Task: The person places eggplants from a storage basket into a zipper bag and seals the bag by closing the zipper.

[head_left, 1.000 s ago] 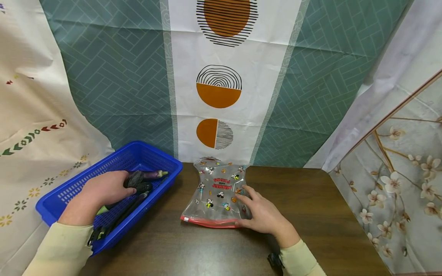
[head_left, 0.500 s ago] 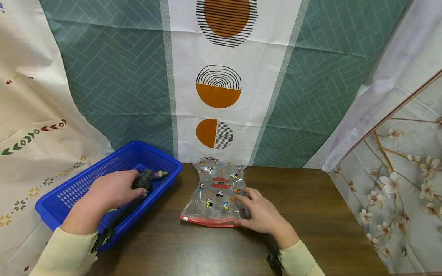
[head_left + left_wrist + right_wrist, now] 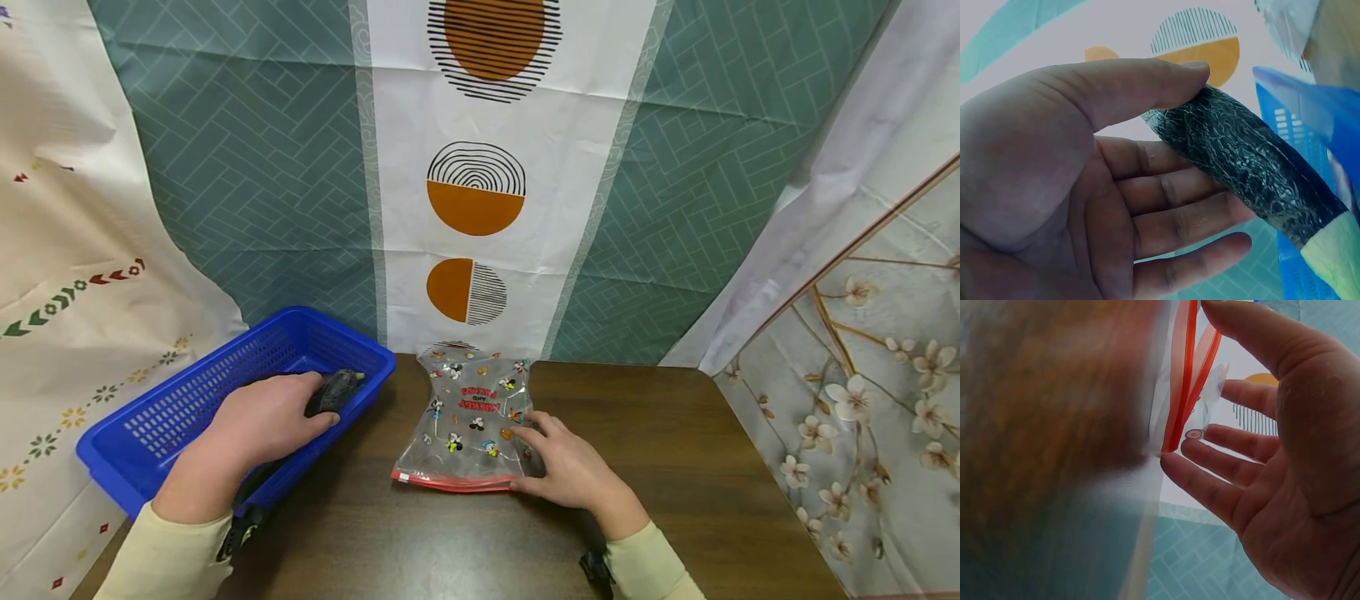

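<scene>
Clear zip bag [image 3: 480,433] as landmark. Lies flat on brown table [image 3: 697,475], shows small cartoon figures and red lettering upside down. Along its near edge, red zip strip [image 3: 450,485], with white slider [image 3: 402,477] at the left end. Appears as two strips slightly parted in the right-wrist view. To the left of bag, apart from it, blue slotted basket [image 3: 172,408], slanting from near left to far right. Over the basket interior, still leftward of bag, left hand [image 3: 262,417]. Pinches dark vegetable [image 3: 335,393], thumb on one face, fingers behind; gap narrowed to its thickness, palm hollow, little finger loose. Looks near-black and wrinkled, tilted in the left-wrist view. Ends there against pale green piece [image 3: 1338,253]; cannot tell whether part of the same thing. On the bag's right edge, right hand [image 3: 573,467]. Rests with fingers spread and softly bent against the plastic, thumb tip by the right end of the strip; well open, merely touching. Beyond bag, patterned backdrop [image 3: 468,125], teal with white centre panel and orange half-discs. Far right of bag, floral cloth [image 3: 870,417]. Far left, cream cloth [image 3: 75,208] beyond the basket.
</scene>
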Available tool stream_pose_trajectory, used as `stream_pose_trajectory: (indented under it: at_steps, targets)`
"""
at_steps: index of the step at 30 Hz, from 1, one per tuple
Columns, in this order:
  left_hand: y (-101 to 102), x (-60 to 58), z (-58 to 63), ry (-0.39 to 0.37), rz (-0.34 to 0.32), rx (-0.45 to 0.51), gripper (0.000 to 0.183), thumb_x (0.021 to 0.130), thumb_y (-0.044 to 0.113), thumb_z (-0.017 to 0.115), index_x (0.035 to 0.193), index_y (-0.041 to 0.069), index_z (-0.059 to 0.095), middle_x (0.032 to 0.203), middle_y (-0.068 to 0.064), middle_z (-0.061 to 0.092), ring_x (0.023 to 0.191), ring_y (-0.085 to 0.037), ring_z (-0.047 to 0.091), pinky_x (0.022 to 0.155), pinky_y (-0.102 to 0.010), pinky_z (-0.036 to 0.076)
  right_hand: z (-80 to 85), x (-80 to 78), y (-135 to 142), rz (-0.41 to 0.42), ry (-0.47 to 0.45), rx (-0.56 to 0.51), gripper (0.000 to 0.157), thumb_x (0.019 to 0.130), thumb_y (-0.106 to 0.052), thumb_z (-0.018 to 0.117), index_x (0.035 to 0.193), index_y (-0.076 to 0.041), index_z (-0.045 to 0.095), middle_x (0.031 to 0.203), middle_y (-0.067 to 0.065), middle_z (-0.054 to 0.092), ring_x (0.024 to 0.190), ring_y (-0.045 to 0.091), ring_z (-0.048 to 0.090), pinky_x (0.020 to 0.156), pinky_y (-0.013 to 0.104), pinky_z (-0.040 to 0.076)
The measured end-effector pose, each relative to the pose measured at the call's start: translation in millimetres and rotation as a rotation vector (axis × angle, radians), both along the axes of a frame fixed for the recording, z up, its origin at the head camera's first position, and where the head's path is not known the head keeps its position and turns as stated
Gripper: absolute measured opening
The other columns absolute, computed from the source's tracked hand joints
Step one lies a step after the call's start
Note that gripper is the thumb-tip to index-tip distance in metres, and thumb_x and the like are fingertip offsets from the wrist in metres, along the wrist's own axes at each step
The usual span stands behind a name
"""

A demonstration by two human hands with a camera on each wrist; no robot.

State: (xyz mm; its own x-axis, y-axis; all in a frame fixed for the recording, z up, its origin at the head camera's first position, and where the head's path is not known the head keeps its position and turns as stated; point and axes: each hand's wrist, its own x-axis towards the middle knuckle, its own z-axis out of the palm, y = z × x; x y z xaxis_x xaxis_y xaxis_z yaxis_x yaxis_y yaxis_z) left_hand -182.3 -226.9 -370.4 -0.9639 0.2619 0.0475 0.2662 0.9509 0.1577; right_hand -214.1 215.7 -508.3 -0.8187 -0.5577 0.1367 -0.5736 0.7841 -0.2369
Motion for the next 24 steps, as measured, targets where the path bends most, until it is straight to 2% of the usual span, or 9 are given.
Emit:
stream_pose_trajectory:
  at_steps: [7,11,17,20,24]
  targets:
    - [15,1.8,-4.5,0.044,-0.040,-0.002,0.049,0.095,0.042,0.086,0.126,0.006,0.073,0.104,-0.009,0.078,0.089,-0.034,0.075,0.070,-0.059,0.059,-1.4,-1.6,1,0.010,-0.029,-0.004,0.076,0.092,-0.048,0.090,0.156,-0.018,0.063,0.162,0.014,0.051,0.140,0.033,0.061,0.097,0.052,0.062]
    - [18,1.9,-4.4,0.063,-0.047,0.005,0.045,0.095,0.041,0.086,0.121,0.006,0.073,0.100,-0.009,0.078,0.087,-0.034,0.076,0.068,-0.060,0.059,-2.3,-2.7,2,0.020,-0.022,0.000,0.075,0.092,-0.042,0.090,0.158,-0.017,0.062,0.162,0.014,0.051,0.138,0.032,0.062,0.097,0.051,0.062]
    - [23,3.3,-1.6,0.084,-0.048,0.035,0.032,0.097,0.041,0.085,0.100,0.015,0.066,0.081,0.003,0.065,0.071,-0.021,0.065,0.058,-0.050,0.051,-1.0,-3.4,4,0.035,-0.029,-0.007,0.076,0.091,-0.034,0.090,0.159,-0.016,0.061,0.161,0.014,0.051,0.132,0.030,0.066,0.096,0.049,0.062]
    - [29,4.5,-1.2,0.099,-0.049,0.055,0.031,0.098,0.042,0.084,0.099,0.018,0.064,0.080,0.006,0.063,0.071,-0.018,0.063,0.058,-0.049,0.050,0.2,-3.2,4,0.038,-0.041,-0.012,0.076,0.091,-0.032,0.090,0.159,-0.015,0.060,0.162,0.014,0.050,0.129,0.029,0.067,0.095,0.048,0.061]
    - [37,5.0,-5.2,0.154,-0.074,0.062,0.030,0.097,0.041,0.085,0.100,0.018,0.065,0.082,0.005,0.063,0.074,-0.021,0.067,0.059,-0.050,0.053,1.0,-2.7,5,0.033,-0.048,-0.011,0.075,0.092,-0.032,0.090,0.159,-0.016,0.060,0.164,0.016,0.047,0.123,0.029,0.071,0.092,0.047,0.062]
